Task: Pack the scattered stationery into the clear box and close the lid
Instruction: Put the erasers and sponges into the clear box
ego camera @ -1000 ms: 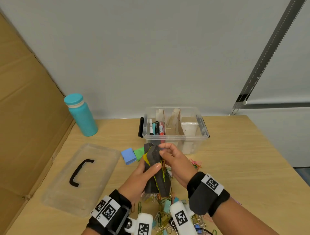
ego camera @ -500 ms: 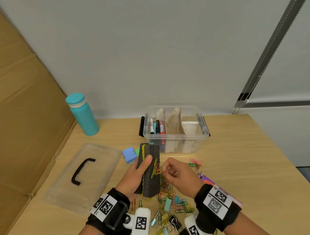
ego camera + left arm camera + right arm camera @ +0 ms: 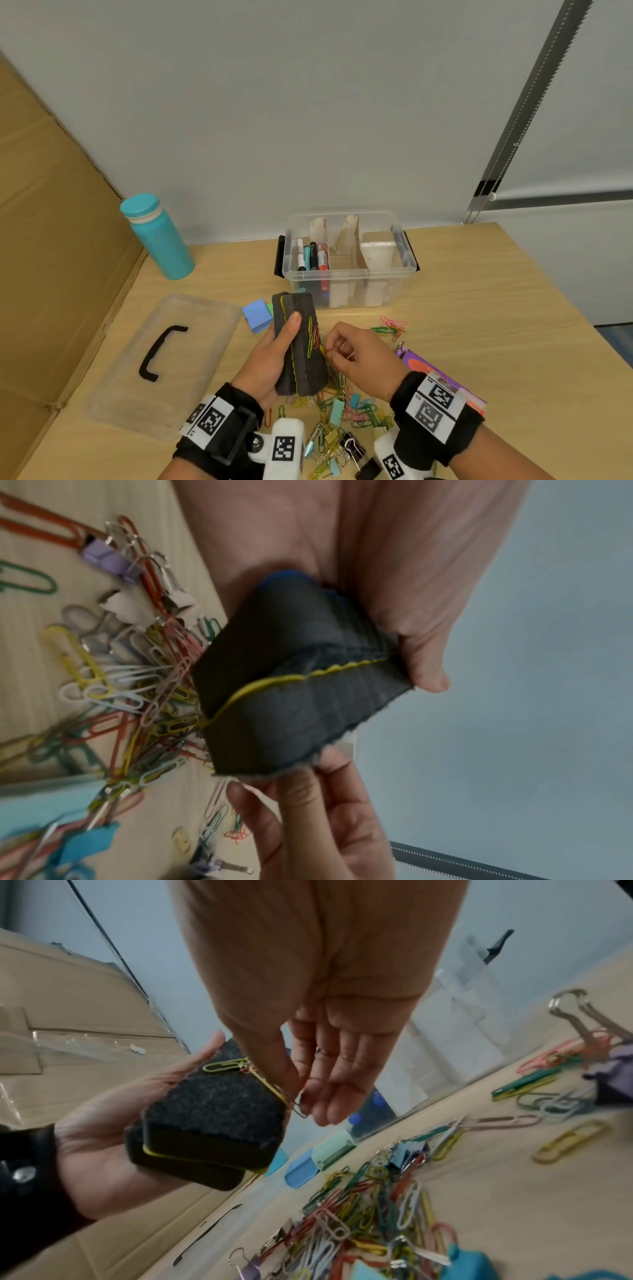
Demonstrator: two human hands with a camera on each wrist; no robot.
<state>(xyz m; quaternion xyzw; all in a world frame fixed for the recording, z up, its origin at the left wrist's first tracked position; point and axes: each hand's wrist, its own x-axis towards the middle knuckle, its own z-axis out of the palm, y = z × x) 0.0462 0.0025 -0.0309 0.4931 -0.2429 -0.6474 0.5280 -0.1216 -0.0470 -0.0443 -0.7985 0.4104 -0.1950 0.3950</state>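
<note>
My left hand grips a stack of black felt erasers with a yellow seam, held upright above the table. Yellow and red paper clips cling to its felt face. My right hand pinches a yellow paper clip at the right edge of the erasers, thumb and forefinger together. The clear box stands open behind, with markers in its left compartment. Its lid lies flat to the left. The left wrist view shows the erasers in my palm.
A heap of coloured paper clips and binder clips lies under my hands, with more clips to the right. Blue and green sticky notes lie behind the erasers. A purple packet lies at right, a teal bottle back left, cardboard along the left.
My right hand came down from the top of the erasers to their right edge and now pinches a clip there. My left hand turned the erasers' felt face towards me.
</note>
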